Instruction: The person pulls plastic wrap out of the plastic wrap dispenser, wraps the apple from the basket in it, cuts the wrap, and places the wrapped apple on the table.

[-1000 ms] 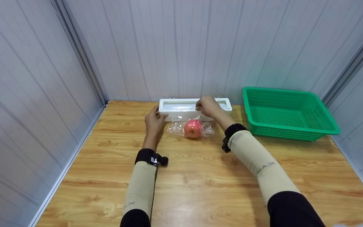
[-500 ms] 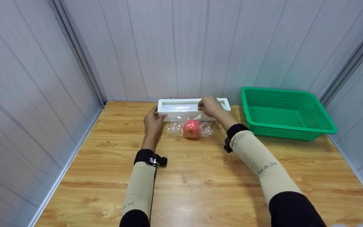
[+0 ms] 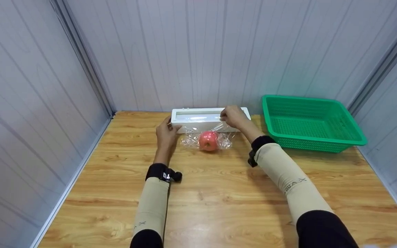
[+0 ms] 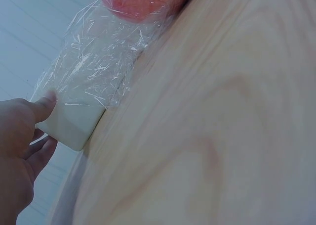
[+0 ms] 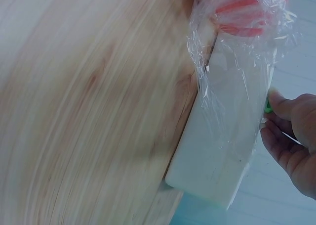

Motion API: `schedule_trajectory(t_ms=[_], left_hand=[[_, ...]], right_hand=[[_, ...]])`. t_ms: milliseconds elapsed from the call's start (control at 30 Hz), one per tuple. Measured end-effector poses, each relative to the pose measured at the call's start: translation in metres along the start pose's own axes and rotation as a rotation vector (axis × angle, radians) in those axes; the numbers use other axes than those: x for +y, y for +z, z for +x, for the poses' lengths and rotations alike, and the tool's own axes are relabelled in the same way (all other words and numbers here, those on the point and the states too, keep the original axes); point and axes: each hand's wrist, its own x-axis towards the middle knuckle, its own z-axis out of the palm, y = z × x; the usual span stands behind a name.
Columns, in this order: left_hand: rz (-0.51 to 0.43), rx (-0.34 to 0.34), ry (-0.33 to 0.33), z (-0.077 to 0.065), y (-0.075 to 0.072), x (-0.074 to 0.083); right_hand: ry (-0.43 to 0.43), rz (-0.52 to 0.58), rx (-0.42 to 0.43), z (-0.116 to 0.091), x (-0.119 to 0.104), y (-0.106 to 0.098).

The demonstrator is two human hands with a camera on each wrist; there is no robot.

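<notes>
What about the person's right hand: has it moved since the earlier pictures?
Yes. Against the white box in the head view, the right hand has moved slightly to the right, toward the end nearer the green basket.

We saw a pale, grey-streaked back wall [image 3: 205,51] at twelve o'clock, a similar left wall [image 3: 29,103] at nine and right wall [image 3: 395,137] at three. Metal corner strips [image 3: 85,60] rose at eleven and one; our wood-grained surface [image 3: 202,193] gleamed softly towards six.
</notes>
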Motion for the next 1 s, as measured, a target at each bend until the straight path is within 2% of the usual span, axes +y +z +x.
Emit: schedule_trajectory(t_ms=[300,1000], left_hand=[[-0.002,0.006,0.024,-0.001,-0.001,-0.001],[-0.001,0.020,0.027,0.001,-0.006,-0.004]], right_hand=[[-0.026,-0.032,0.025,-0.001,0.007,0.000],[0.031,0.021,-0.010,-0.009,0.012,-0.007]])
